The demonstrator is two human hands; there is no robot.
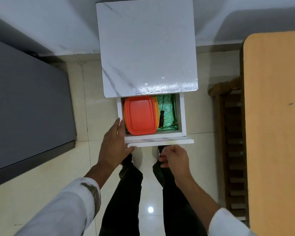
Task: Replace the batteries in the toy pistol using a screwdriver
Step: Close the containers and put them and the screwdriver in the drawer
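A screwdriver (161, 116) with a black and yellow handle lies in the pulled-out white drawer (182, 114), on green lining, to the right of an orange lidded box (140, 115). My left hand (114, 143) rests flat against the drawer's front left corner, fingers spread, holding nothing. Just below the drawer front hangs my right hand (174, 158), loosely curled, with nothing visible in it. No toy pistol and no batteries show.
The drawer belongs to a small white marble-topped cabinet (146, 48) against the wall. A dark grey surface (27, 106) lies at the left, an orange-tan table (276, 116) with a wooden chair (232, 150) at the right. My legs stand on pale floor tiles.
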